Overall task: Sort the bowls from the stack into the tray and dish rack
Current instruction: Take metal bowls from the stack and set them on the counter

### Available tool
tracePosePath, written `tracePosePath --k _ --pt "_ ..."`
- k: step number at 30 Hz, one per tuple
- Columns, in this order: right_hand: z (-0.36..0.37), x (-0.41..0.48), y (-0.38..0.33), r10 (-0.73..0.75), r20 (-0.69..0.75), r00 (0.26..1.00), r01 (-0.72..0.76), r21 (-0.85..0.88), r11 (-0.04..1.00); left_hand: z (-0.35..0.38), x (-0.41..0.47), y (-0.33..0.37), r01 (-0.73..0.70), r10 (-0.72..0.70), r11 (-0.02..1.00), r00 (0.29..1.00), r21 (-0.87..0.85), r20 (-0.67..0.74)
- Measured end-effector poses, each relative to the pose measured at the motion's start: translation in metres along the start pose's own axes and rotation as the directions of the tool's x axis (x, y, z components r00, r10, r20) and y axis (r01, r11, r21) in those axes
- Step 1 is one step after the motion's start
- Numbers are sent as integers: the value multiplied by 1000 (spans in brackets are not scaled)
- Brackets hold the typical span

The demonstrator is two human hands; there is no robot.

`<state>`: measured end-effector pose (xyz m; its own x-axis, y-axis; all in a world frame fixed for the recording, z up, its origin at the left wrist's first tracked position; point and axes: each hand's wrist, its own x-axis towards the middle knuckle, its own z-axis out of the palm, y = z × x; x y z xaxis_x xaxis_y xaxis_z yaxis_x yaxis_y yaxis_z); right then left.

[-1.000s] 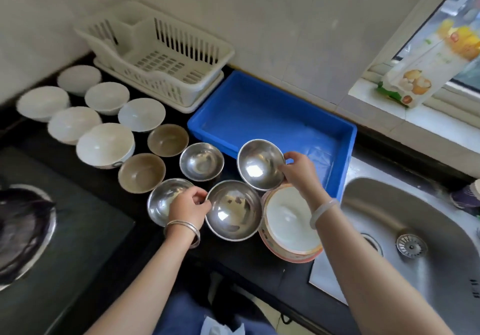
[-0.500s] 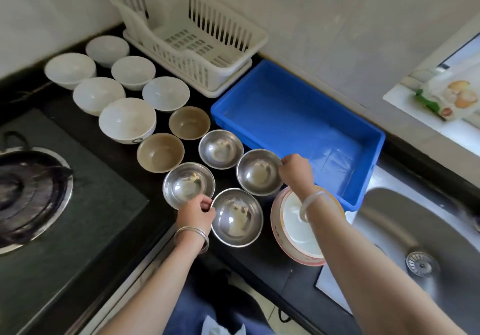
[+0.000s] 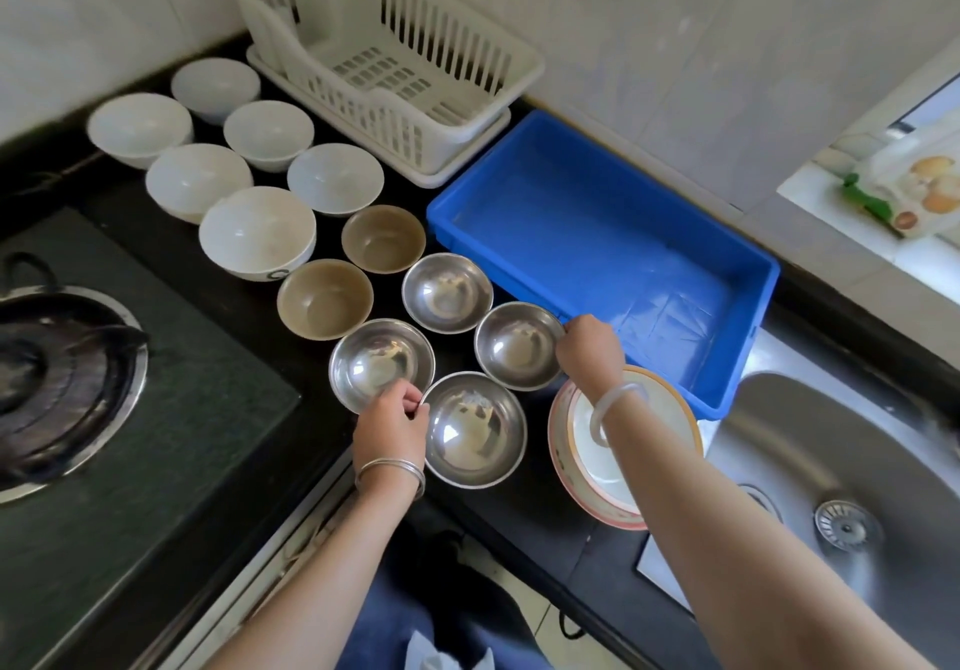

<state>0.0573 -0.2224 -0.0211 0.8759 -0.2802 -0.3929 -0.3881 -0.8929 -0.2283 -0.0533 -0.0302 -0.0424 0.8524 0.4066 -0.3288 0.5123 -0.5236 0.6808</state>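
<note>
Left hand (image 3: pixel 390 422) fingers pinched, bangle on wrist; right hand (image 3: pixel 589 347) pinched, forearm extended.

Head camera looks steeply down, close, onto the countertop (image 3: pixel 524 503).

blue tray (image 3: pixel 587 233) open, bowls (image 3: pixel 447 293) crowd counter (image 3: pixel 519 508)

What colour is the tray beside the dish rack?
Bright blue. The tray shows best in the head view, the only one.
</note>
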Motion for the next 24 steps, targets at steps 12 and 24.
tracePosePath --k 12,24 --pt "5 -3 0 47 -86 995 -47 1 999 0 -1 -5 -22 22 1000 1000 -2 9" --pt "4 -6 -1 -19 13 1000 20 -60 998 1 -2 -3 -55 55 998 998 39 3"
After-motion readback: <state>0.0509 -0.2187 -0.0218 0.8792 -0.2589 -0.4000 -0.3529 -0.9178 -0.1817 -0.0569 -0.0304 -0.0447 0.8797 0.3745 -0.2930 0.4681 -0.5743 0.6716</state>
